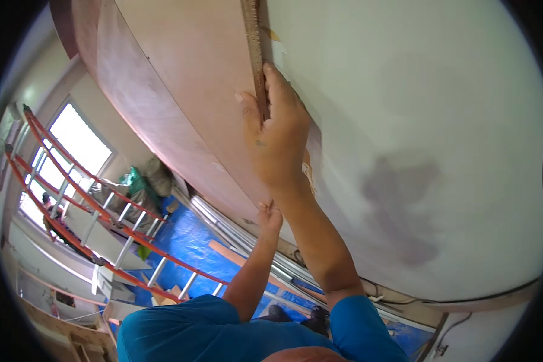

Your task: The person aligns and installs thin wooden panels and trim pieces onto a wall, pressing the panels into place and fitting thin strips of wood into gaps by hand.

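A large pinkish wooden panel (193,72) stands upright in front of me, its rough brown edge turned toward a pale wall (416,108). My right hand (279,133) is closed around that edge high up, thumb on the pinkish face and fingers on the wall side. Lower down, my left hand (271,217) is closed at the same panel's edge, partly hidden beyond my right forearm. A dark seam runs down the panel's face. Torn or peeling patches show on the wall beside the edge.
An orange-railed ladder (111,226) stands at left, near a bright window (81,139). A blue sheet (190,232) covers the floor, with long metal profiles (223,226) along the wall's foot. Sacks (157,175) are piled at the back. A dark cable (464,300) runs along the wall's base.
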Tool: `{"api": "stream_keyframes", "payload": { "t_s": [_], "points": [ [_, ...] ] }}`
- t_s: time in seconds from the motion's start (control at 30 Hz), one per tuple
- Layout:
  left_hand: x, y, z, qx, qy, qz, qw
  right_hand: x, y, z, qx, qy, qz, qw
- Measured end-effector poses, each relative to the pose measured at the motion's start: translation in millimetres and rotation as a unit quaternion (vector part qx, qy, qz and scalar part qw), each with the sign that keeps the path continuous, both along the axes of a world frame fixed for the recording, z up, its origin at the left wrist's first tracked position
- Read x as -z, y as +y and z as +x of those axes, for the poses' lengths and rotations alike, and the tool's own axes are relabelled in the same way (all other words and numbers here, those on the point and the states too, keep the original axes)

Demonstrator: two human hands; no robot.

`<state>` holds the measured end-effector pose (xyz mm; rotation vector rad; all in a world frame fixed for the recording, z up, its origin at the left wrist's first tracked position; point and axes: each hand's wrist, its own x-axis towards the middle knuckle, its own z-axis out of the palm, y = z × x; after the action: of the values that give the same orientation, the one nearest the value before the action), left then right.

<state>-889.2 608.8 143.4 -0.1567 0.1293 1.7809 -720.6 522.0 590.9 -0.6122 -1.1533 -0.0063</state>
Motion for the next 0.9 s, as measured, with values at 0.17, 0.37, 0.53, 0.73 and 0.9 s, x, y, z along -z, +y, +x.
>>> {"api": "stream_keyframes", "payload": {
  "t_s": [0.17,0.37,0.53,0.73,0.9],
  "points": [
    [25.5,5.3,-17.8,0.027,-0.041,-0.013,0.999,5.2,3.3,-6.1,-0.079,0.055,-0.027,0.995],
    [-32.1,-14.3,16.2,0.024,-0.124,-0.009,0.992,17.9,-6.2,-3.2,-0.134,0.085,-0.056,0.986],
    [-52.1,-27.4,5.3,0.014,-0.151,-0.003,0.988,32.0,-10.3,-11.4,-0.195,0.11,-0.052,0.973],
    [-46.3,-24.6,5.4,0.031,-0.163,-0.015,0.986,83.1,-18.5,-30.0,-0.092,0.095,-0.081,0.988],
    [-55.9,-27.8,10.5,0.033,-0.175,-0.006,0.984,135.5,-9.8,-51.3,-0.054,0.056,-0.204,0.976]
  ]
}}
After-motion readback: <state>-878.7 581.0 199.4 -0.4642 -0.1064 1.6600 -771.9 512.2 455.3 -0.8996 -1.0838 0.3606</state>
